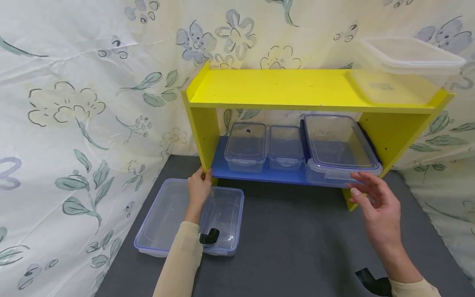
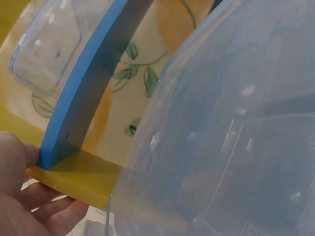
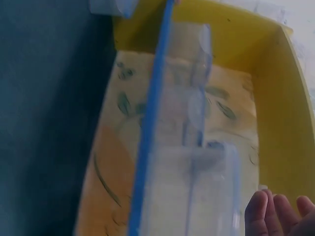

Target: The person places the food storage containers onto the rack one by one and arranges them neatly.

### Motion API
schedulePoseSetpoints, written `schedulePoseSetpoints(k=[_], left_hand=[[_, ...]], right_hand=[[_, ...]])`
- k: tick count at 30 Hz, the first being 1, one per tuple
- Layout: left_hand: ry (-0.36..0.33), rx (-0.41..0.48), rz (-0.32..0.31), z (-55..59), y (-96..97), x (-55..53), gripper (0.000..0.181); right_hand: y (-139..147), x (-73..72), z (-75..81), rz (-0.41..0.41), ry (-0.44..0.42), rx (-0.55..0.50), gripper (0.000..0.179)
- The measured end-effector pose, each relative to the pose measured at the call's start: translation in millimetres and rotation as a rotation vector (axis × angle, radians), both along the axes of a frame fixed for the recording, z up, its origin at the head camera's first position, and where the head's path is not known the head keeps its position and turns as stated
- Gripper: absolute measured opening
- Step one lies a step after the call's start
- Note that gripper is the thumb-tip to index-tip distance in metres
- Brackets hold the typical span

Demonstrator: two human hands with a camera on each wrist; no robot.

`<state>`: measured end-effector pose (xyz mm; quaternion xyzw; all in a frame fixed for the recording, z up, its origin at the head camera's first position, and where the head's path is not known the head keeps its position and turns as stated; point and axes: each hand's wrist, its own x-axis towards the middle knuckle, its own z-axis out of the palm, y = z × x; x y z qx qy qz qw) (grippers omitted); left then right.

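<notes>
A yellow shelf unit [image 1: 274, 86] with a blue lower board [image 1: 256, 176] stands on the dark table. My left hand [image 1: 198, 187] grips its left side panel near the blue board; in the left wrist view the thumb is by the board's end and the fingers curl round the yellow panel. My right hand [image 1: 380, 208] hovers with loosely bent fingers before the front right corner of a large clear lidded container [image 1: 339, 142], holding nothing. Left of that container, a medium clear container [image 1: 245, 142] and a smaller one [image 1: 285, 142] sit on the board.
A large clear open bin [image 1: 408, 62] sits at the right end of the top board. Clear blue-rimmed containers [image 1: 228, 218] lie on the dark table [image 1: 289, 239] under and beside my left forearm. Flower-patterned cloth [image 1: 74, 123] hangs behind and at both sides.
</notes>
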<state>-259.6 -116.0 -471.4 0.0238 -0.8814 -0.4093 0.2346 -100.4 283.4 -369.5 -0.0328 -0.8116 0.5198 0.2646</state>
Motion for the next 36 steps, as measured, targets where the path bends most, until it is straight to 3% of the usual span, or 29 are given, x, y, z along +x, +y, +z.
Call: schedulePoseSetpoints(k=[9,20,31,36], left_hand=[[-0.002,0.018,0.000,-0.1,-1.4,-0.4,0.024],[-0.005,0.009,-0.005,1.9,-0.5,0.9,0.024],[0.019,0.011,-0.013,1.5,-3.0,-0.9,0.025],[0.002,0.021,-0.027,1.1,-3.2,-0.7,0.024]], right_hand=[[-30,-1.3,-46.4,0.209,-0.037,-0.006,0.034],[-64,-0.7,-81.6,0.299,-0.250,0.029,0.033],[-114,-3.5,-113.3,0.447,-0.260,-0.123,0.034],[-140,0.5,-128.0,0.453,-0.320,-0.135,0.035]])
